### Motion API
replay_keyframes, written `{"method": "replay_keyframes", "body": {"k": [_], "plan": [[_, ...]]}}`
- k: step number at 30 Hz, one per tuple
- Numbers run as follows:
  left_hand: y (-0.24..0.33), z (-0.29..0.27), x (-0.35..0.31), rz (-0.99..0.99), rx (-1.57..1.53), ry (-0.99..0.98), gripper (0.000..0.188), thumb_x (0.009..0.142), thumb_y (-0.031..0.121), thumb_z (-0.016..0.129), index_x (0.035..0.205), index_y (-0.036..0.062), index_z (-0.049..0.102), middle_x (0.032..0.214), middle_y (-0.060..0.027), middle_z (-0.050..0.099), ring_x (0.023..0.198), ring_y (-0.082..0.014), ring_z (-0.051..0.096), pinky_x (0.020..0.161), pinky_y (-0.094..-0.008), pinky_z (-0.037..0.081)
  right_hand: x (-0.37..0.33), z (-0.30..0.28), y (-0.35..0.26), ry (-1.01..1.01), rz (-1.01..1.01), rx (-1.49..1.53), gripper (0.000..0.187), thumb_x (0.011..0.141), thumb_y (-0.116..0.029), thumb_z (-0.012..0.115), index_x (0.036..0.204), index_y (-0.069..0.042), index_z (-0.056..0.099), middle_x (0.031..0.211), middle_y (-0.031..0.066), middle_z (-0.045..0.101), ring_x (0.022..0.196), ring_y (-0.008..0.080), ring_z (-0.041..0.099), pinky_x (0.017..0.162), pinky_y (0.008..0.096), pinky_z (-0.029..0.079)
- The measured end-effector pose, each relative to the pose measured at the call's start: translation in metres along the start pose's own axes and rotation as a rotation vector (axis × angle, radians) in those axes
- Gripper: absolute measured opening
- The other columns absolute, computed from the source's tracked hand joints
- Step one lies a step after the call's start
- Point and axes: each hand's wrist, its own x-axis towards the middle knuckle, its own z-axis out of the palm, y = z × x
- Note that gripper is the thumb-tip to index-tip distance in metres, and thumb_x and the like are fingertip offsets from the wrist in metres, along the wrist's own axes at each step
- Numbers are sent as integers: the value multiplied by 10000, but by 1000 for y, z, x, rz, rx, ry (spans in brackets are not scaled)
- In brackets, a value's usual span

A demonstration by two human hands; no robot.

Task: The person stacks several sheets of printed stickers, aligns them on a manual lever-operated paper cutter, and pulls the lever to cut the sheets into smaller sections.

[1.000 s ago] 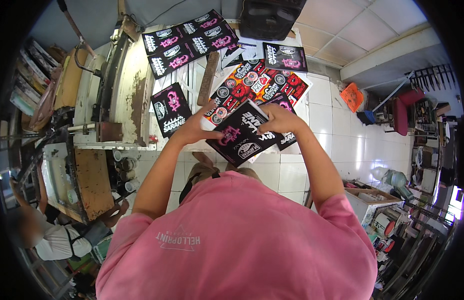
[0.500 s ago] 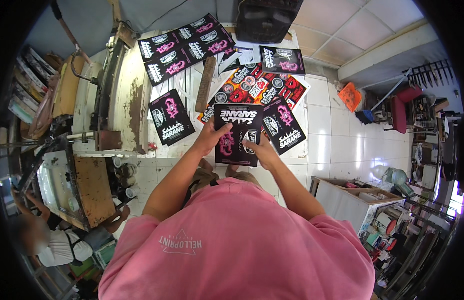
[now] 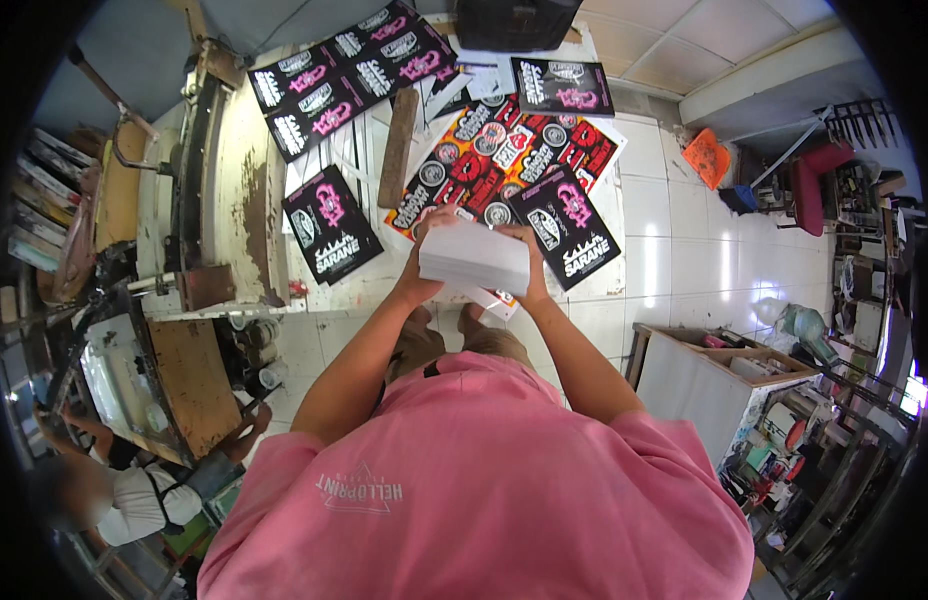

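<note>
Between my left hand (image 3: 420,275) and my right hand (image 3: 529,272) is a thick stack of printed sheets (image 3: 474,258), held by its two sides over the near edge of the table. Its white side faces up toward me. My fingers are closed around it, partly hidden behind it. Just right of it lies a stack of black sheets with pink and white print (image 3: 574,262). A similar black stack (image 3: 332,232) lies to the left. A red, orange and black sticker sheet (image 3: 514,165) is spread beyond my hands, one corner showing below the held stack.
A long wooden bar (image 3: 397,150) lies mid-table. Larger black printed sheets (image 3: 359,70) cover the far left, another black stack (image 3: 562,88) the far right. A worn cutting machine (image 3: 246,190) adjoins the table. At lower left is another person (image 3: 149,500); a wooden-topped cabinet (image 3: 704,395) stands right.
The held stack has turned from its black printed face to its white side. Both hands have shifted their grip to its two sides. The view has shifted slightly.
</note>
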Motion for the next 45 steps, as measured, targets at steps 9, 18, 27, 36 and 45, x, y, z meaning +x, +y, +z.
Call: {"method": "replay_keyframes", "body": {"k": [9,18,27,36,45], "plan": [[8,7,20,-359,-270,13,599,822,-12,728,1375,56,510,1392,-130,546,1375,-305,467,1141,-389,378,11,7,-10,102,177,12,323,780,28,760,1036,-28,573,1016,85,651,927,169,631,848,302,509],[8,-5,7,-131,-45,10,339,858,-16,647,1175,52,547,1315,-135,579,1339,-314,500,1129,-379,393,12,12,-9,18,62,-56,284,809,-57,783,989,-31,565,1018,128,682,942,221,671,854,329,519],[1,1,1,4,-10,72,350,878,39,667,1204,59,541,1381,-170,551,1330,-335,501,1142,-438,377,16,13,5,38,134,87,294,808,-70,780,1023,-42,581,1010,132,699,932,232,682,853,344,535],[-4,-2,2,-170,-119,82,319,872,38,706,1157,37,564,1190,-142,592,1177,-296,593,1014,-364,463,13,12,6,12,56,-71,320,796,-89,808,1017,-44,580,923,94,672,862,185,656,805,331,522],[33,-8,18,-622,-162,82,343,831,86,606,1154,-22,567,912,-102,699,754,-160,650,692,-332,532,20,-22,-32,-258,287,117,651,702,-39,807,1289,3,527,1132,115,687,1049,225,649,978,359,493]]}}
